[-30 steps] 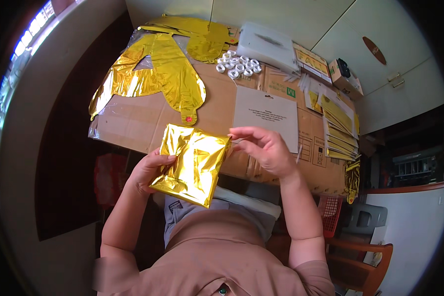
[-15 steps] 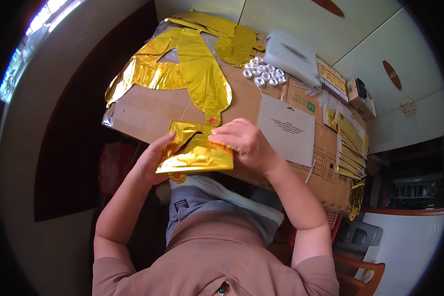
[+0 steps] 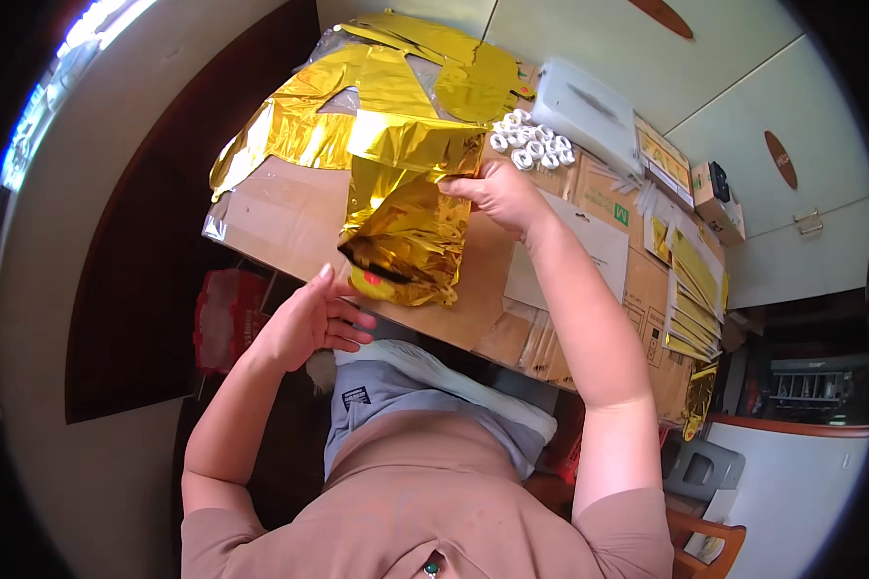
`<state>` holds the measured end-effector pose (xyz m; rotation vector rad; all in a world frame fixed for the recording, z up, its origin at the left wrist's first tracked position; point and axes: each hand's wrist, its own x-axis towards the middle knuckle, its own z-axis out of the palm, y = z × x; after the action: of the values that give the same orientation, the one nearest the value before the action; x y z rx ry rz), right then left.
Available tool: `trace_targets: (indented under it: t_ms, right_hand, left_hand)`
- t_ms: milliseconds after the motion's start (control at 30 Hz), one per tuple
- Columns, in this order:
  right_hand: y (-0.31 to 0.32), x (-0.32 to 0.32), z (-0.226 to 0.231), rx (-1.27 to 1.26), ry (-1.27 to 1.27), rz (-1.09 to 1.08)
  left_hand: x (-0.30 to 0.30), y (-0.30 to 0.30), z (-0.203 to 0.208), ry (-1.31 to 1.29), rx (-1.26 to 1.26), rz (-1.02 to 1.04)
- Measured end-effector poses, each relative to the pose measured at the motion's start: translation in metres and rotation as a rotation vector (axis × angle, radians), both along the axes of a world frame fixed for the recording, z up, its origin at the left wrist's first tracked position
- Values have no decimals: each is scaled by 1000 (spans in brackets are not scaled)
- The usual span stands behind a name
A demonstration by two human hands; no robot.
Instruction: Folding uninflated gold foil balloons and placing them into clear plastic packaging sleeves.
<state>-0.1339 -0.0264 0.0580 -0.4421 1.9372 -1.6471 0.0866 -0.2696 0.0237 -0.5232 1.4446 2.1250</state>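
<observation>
A flat gold foil balloon [image 3: 410, 232], partly unfolded, hangs from my right hand [image 3: 502, 198]. Thumb and fingers pinch its right edge. Its lower end, with a red spot, droops near the cardboard's front edge. My left hand [image 3: 309, 323] is just below and left of that end, fingers apart and holding nothing. Behind the held balloon, a larger flat gold foil balloon [image 3: 299, 121] lies spread on the cardboard [image 3: 280, 217]. The held foil covers part of it.
White ribbon rolls [image 3: 533, 143] sit in a cluster beside a translucent plastic box [image 3: 584, 116]. A pale printed card [image 3: 589, 246] lies right of my right hand. Further right are a stack of gold foil packs [image 3: 690, 289] and a small cardboard box [image 3: 719, 207].
The folded foil balloon has opened out and moved forward over the cardboard in my right hand. My left hand has let go of it and its fingers have spread.
</observation>
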Motion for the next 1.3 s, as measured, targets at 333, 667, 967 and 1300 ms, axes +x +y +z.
trace_targets:
  t_ms: [333, 667, 967, 1300]
  right_hand:
    - [-1, -15, -22, 90, -61, -49]
    - [7, 14, -6, 709, 779, -280]
    - [36, 129, -18, 614, 1039, -273]
    - [13, 131, -46, 722, 1274, -414]
  left_hand:
    - [-16, -7, 6, 1187, -1137, -81]
    - [-70, 2, -3, 1428, -1131, -229]
    - [-82, 4, -3, 1359, -1186, -242]
    - [-83, 6, -4, 1237, -1139, -262]
